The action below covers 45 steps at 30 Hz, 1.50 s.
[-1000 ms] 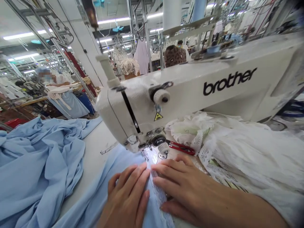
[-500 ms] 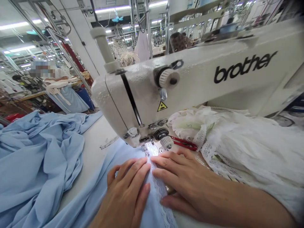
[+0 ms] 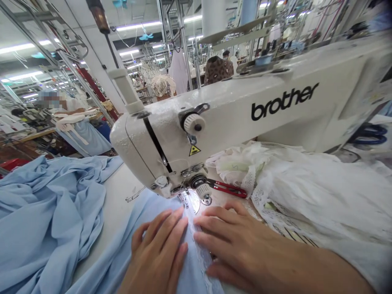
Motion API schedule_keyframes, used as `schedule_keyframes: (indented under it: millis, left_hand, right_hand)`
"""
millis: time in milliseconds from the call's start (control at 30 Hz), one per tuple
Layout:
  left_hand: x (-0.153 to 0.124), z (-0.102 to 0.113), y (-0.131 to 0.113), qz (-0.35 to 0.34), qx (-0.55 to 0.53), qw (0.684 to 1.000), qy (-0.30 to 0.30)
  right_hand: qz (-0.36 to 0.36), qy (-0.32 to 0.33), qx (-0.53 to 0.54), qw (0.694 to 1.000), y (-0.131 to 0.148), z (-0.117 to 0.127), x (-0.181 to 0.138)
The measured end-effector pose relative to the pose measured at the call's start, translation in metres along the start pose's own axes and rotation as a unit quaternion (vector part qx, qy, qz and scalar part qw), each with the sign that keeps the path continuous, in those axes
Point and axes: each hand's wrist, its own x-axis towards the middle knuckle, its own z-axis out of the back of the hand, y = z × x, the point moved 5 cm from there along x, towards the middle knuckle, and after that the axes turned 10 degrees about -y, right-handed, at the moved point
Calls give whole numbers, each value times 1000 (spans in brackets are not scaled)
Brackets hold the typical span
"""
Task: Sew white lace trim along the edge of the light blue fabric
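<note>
A light blue fabric with a pale lace strip along its right edge runs under the presser foot of a white sewing machine. Flat on the blue cloth, left of the lace, lies my left hand, fingers stretched toward the foot. My right hand rests on the lace edge with its fingers extended and slightly spread. Both sets of fingertips are just in front of the lit needle plate. Red thread snips lie beyond my right hand.
A heap of blue cloth covers the table's left side. White lace-trimmed fabric is piled under the machine arm at right. Further back at left, a person is at another table, with blue cloth hanging from it.
The view has shifted, so the machine appears further left and slightly lower. Both hands keep nearly the same pose on the fabric beside the presser foot.
</note>
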Motion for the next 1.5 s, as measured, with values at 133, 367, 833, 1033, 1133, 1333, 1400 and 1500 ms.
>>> schedule_keyframes:
  millis: [133,367,833,1033,1133,1333,1400,1500]
  left_hand:
    - [-15,7,-7,-27,4,999,-20]
    - [-20,-1,-7,-10,-10,999,-31]
    - [-4,-8,11,1,-9,999,-35]
    - [9,0,11,0,2,999,-51]
    - [1,2,6,-8,17,999,-51]
    - [-14,-1,-11,-19,6,998,-52]
    - [-13,-2,-12,-17,8,999,-51]
    - [-11,-2,-11,-23,12,998,-54]
  right_hand:
    - [33,-41,-4,999,12,8,-9]
    - [5,-12,-1,1000,11,6,-6]
    - [-12,21,15,1000,-3,0,10]
    - [-11,4,-6,1000,-7,-4,11]
    - [2,10,-9,1000,-2,-6,5]
    - [8,7,1,1000,4,-4,-2]
    - [7,7,6,1000,4,-4,-1]
    - [11,-8,4,1000,3,-4,1]
